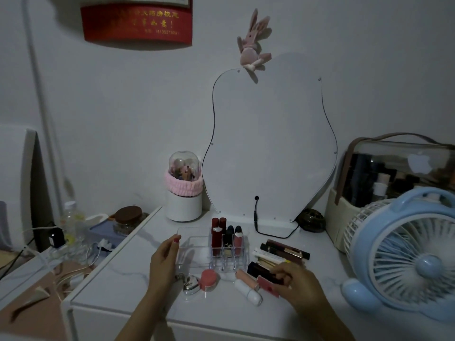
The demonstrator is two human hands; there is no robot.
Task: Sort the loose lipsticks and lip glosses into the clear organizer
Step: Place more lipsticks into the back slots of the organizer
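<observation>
The clear organizer stands mid-table with several lipsticks upright in its right-hand slots. My left hand rests against its left side, fingers curled on the clear wall. My right hand is closed on a pink-red lip gloss tube lying low over the table. Loose beside it are a pink tube, a white tube, a round pink pot and a silver heart-shaped case. A pile of dark and gold lipsticks lies right of the organizer.
A blue fan stands at the right edge, with a cosmetics case behind it. A curvy mirror leans on the wall, its cable trailing behind the organizer. A white brush holder is back left. Cluttered lower shelf at left.
</observation>
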